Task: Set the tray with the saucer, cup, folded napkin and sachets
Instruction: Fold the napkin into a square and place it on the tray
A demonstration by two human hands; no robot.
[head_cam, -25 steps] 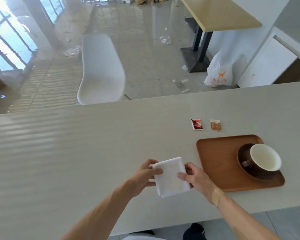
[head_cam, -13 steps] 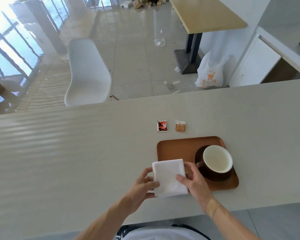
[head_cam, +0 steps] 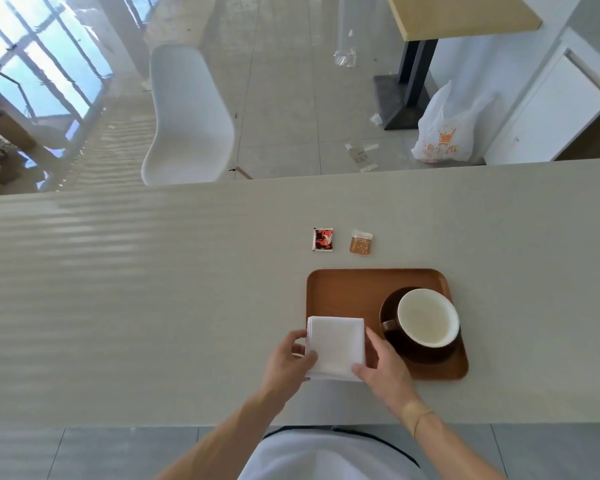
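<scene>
A white moulded chair (head_cam: 191, 116) is standing on the tiled floor beyond the long pale counter (head_cam: 118, 289), towards the left. Nearer the person, the left hand (head_cam: 288, 365) is pinching the left edge of the folded white napkin (head_cam: 336, 346), thumb on top and fingers curled at the side. The napkin is lying over the near-left corner of the brown wooden tray (head_cam: 347, 289), though whether it is resting flat on the tray or being held just above it is hard to judge from this angle. Behind the tray, on the bare counter, a red-and-black sachet (head_cam: 323, 239) and, just beside it to the right, a tan sachet (head_cam: 361, 242) are lying apart from the tray's far rim. The right hand (head_cam: 383, 370) is gripping the napkin's right edge and near-right corner, thumb pressing on top. On the tray's right half, a dark saucer (head_cam: 406, 351) is carrying a cup (head_cam: 428, 317) with a pale interior and its handle pointing left. Farther right, on the floor, a white plastic bag (head_cam: 444, 133) with orange print is slumping beside a black table base (head_cam: 400, 98).
</scene>
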